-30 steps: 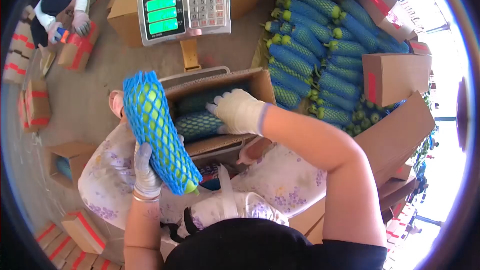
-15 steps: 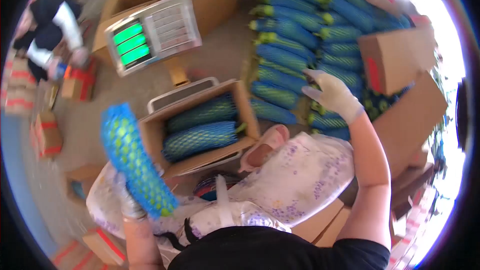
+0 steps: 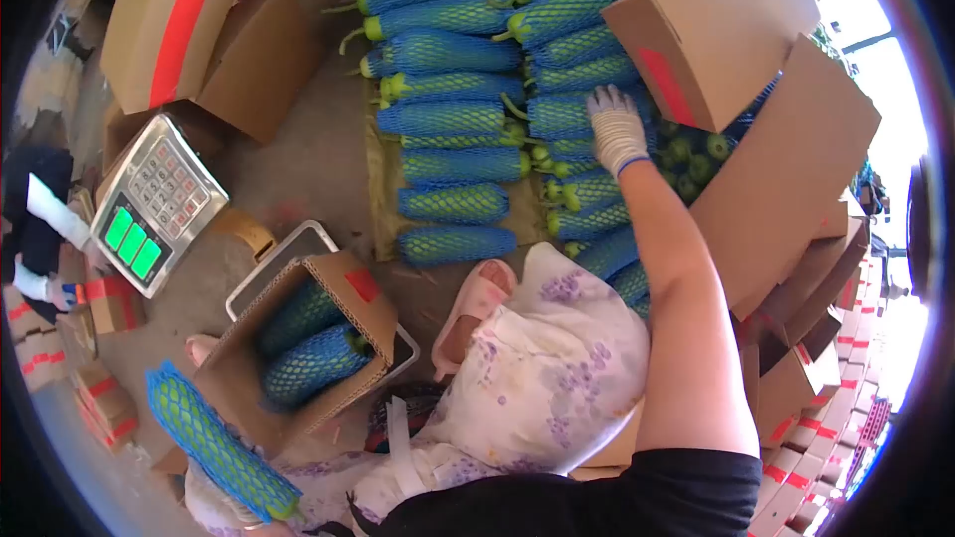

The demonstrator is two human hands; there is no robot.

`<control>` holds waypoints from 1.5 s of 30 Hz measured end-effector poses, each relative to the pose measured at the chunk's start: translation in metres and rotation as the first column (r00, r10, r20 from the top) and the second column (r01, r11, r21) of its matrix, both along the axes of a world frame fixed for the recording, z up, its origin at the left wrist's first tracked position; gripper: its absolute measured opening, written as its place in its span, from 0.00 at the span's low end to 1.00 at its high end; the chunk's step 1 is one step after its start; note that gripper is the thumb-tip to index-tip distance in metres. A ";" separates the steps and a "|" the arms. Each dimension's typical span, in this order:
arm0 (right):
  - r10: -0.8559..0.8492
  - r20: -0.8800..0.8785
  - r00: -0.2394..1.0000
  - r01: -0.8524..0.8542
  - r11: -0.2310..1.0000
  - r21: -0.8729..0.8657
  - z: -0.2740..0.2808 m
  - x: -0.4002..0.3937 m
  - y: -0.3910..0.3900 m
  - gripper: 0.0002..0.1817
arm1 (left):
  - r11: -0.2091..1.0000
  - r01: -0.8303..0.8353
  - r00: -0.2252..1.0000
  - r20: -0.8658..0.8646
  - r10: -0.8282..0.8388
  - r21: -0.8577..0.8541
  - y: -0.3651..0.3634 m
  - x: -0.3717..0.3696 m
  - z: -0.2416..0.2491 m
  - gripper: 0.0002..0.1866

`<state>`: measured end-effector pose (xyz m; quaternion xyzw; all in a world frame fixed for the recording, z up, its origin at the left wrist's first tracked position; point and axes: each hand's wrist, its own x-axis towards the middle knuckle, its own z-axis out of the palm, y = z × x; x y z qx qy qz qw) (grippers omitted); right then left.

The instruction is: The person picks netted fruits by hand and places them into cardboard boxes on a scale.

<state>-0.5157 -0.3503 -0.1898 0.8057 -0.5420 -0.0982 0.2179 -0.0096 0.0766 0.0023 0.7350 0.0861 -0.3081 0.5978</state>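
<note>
My right hand point(image 3: 615, 129), in a white glove, reaches far out and rests on the pile of green vegetables wrapped in blue foam net point(image 3: 468, 119); whether it grips one I cannot tell. My left hand point(image 3: 239, 512), mostly hidden at the bottom edge, holds one net-wrapped vegetable point(image 3: 214, 446) tilted up to the left. Between them an open cardboard box point(image 3: 343, 288) sits on a scale platform and holds two wrapped vegetables point(image 3: 308, 358).
The scale's display head point(image 3: 149, 204) with green digits stands to the left. Cardboard boxes point(image 3: 716, 30) with red tape crowd the right and top. Another person point(image 3: 40, 229) works at the far left. A pink slipper point(image 3: 476, 303) lies beside the box.
The view has swung right. My right hand has stretched farther onto the pile. My left hand and its wrapped vegetable now sit lower at the bottom left.
</note>
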 end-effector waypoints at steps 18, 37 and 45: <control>-0.401 0.092 0.912 0.277 0.764 0.583 0.059 0.072 0.024 0.37 | 0.889 0.100 0.953 -0.214 -0.215 -0.447 0.042 0.035 -0.049 0.35; 0.599 0.652 0.465 -0.885 0.334 0.324 0.161 0.405 0.230 0.46 | 0.552 -0.153 0.922 -0.320 -0.219 -0.820 0.076 0.075 -0.030 0.37; 0.545 0.638 0.543 -0.834 0.437 0.337 0.172 0.381 0.222 0.27 | 0.593 -0.038 0.988 -0.119 -0.099 -0.804 0.107 0.104 0.002 0.39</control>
